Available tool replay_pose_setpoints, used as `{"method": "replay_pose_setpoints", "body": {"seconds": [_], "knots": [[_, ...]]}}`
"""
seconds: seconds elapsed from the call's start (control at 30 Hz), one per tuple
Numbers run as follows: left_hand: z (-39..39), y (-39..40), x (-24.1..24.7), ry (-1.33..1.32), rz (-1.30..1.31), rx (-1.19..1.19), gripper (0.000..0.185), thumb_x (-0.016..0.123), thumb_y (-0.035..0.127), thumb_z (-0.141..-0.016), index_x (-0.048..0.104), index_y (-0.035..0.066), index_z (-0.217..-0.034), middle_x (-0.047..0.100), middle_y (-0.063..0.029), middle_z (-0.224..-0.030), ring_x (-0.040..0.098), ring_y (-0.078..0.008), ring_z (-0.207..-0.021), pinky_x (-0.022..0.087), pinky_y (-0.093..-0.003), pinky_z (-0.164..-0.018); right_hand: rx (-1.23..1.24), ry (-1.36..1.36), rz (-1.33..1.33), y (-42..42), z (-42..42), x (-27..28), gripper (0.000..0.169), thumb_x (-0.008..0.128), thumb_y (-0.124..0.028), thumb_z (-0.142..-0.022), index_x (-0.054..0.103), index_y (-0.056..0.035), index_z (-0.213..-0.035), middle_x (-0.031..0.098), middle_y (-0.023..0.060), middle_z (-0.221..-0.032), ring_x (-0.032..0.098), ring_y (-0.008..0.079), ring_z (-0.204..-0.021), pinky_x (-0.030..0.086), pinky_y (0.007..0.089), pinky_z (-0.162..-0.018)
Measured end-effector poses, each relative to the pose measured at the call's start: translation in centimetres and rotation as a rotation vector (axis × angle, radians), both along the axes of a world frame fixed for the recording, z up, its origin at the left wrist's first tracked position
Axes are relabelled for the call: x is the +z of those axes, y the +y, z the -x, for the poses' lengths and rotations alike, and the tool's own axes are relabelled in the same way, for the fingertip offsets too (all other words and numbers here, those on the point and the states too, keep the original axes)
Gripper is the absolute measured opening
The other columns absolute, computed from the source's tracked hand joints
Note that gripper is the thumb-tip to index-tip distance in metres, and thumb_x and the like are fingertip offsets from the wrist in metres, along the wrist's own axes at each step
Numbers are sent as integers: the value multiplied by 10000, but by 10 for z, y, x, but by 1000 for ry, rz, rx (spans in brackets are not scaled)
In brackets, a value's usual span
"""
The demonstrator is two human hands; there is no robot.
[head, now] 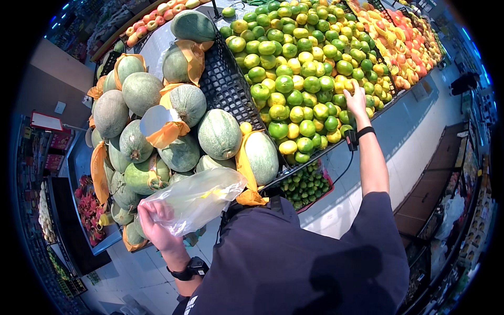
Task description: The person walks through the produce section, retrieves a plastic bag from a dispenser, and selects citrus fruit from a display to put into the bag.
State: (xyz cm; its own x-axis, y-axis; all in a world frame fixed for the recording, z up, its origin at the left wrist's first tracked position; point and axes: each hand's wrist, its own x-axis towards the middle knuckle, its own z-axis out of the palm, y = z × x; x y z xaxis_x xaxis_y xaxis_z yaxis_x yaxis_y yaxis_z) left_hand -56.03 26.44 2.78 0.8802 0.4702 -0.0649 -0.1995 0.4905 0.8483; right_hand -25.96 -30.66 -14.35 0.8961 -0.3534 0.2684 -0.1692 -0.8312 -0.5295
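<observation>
A clear plastic bag (197, 197) hangs from my left hand (157, 220), in front of the melons, and its film covers some of the fingers. My right hand (356, 98) reaches over the pile of green and yellow mandarins (307, 80). Its fingers touch or nearly touch yellow fruit near the pile's right part; whether they grip one I cannot tell. Netted green melons (219, 134), some with orange paper wraps, are heaped left of the mandarins. One small yellow fruit (246, 128) lies among the melons.
A black plastic crate (224, 75) divides melons from mandarins. Small green fruit fills a red-rimmed crate (307, 185) below the stand. Dragon fruit (90, 208) lies at the left, apples (151, 23) at the top left, net-wrapped fruit (401, 43) at the top right. Shelves (425, 185) stand at the right.
</observation>
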Motion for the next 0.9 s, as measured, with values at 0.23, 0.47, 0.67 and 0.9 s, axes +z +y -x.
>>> {"method": "replay_pose_setpoints", "body": {"seconds": [0.23, 0.47, 0.67, 0.9], "knots": [[-1, -4, -1, 20, 2, 7, 314, 293, 288, -1078, 404, 122, -835, 396, 14, -689, 337, -85, -604, 302, -236, -556, -12, -22, -48, -20, -28, -14, 519, 693, -317, -847, 564, -74, -1287, 624, 227, -1146, 601, 361, -1083, 473, 424, -936], [-3, -3, -4, 5, 5, -20, 311, 295, 282, -1078, 404, 122, -835, 395, 14, -683, 337, -85, -596, 297, -233, -550, 165, -201, -544, 10, -9, 8, 302, 587, -194, -953, 567, -62, -1224, 668, 103, -1038, 626, 171, -889, 499, 309, -785], [-6, -5, -4, 34, 31, 12, 309, 299, 270, -1076, 401, 113, -831, 396, 8, -685, 336, -87, -597, 298, -234, -550, 461, -190, -1444, 102, 45, 79, 289, 459, -212, -1022, 506, -66, -1267, 613, 107, -1111, 625, 214, -912, 525, 312, -758], [-11, -10, 1, 54, -2, -16, 303, 317, 261, -1070, 403, 101, -827, 401, 2, -689, 346, -92, -595, 304, -237, -543, 595, 19, -2087, 138, 56, 82, 351, 475, -290, -1018, 562, -1, -1198, 672, 156, -1028, 670, 243, -839, 580, 277, -730]]}}
